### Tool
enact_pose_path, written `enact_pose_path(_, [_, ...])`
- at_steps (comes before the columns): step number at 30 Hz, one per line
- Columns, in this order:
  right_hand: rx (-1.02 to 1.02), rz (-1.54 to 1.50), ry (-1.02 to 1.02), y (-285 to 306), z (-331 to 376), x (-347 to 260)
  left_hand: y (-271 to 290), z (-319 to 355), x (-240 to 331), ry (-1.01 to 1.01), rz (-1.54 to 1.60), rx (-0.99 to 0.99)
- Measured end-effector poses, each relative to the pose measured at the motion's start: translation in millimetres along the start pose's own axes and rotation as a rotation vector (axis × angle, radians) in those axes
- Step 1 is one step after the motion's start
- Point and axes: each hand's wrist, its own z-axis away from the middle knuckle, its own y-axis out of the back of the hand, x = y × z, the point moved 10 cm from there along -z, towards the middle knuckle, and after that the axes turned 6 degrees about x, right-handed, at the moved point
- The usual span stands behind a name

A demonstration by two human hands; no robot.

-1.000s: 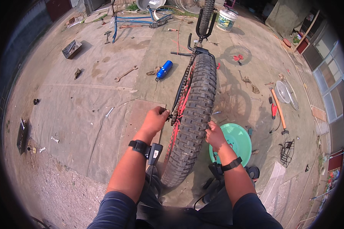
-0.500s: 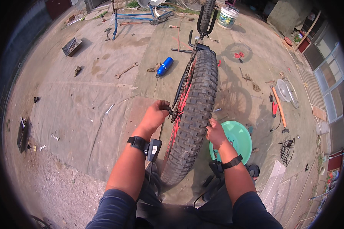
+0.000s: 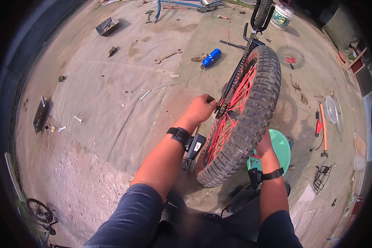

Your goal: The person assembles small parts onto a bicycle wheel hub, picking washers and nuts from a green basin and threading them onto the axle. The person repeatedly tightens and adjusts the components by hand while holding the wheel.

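Note:
An upturned bicycle stands in front of me, its wide knobby rear tyre [image 3: 262, 97] tilted to the right at the top. Red spokes [image 3: 226, 134] and the chain [image 3: 237, 82] show on the wheel's left side. My left hand [image 3: 201, 109] is at the wheel's hub beside the black frame end, thumb and fingers pinched together. What lies between those fingertips is too small to make out. My right hand [image 3: 264, 144] reaches in on the wheel's other side, and the tyre hides its fingers. Below that wrist sits a green basin [image 3: 282, 151].
A blue bottle [image 3: 211, 58], a large wrench [image 3: 168, 56] and a smaller wrench [image 3: 145, 95] lie on the ground to the left. Rightward are an orange-handled hammer [image 3: 323, 128] and a wire basket [image 3: 321, 177]. A white bucket [image 3: 282, 17] and blue bicycle frame [image 3: 180, 5] stand far off.
The view has swung left, and more of the wheel's spoked side shows. My right hand's fingers have gone out of sight behind the tyre. My left hand stays at the hub.

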Motion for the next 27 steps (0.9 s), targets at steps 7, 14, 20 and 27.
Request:
enact_pose_path(7, [0.012,-0.038,-0.117,15.0,-13.5,25.4,1.1,1.6,13.1,-0.08,0.169,0.006])
enact_pose_path(14, [0.003,-0.025,-0.113,12.7,-11.6,23.9,-1.9,3.2,17.0,-0.148,0.178,-0.004])
enact_pose_path(20, [-0.021,0.005,-0.082,7.7,-8.2,12.4,-1.1,1.4,5.1,0.0,0.064,-0.014])
enact_pose_path(27, [-0.081,-0.178,-0.106,11.2,-1.7,13.0,0.1,4.5,16.4,-0.087,0.245,-0.003])
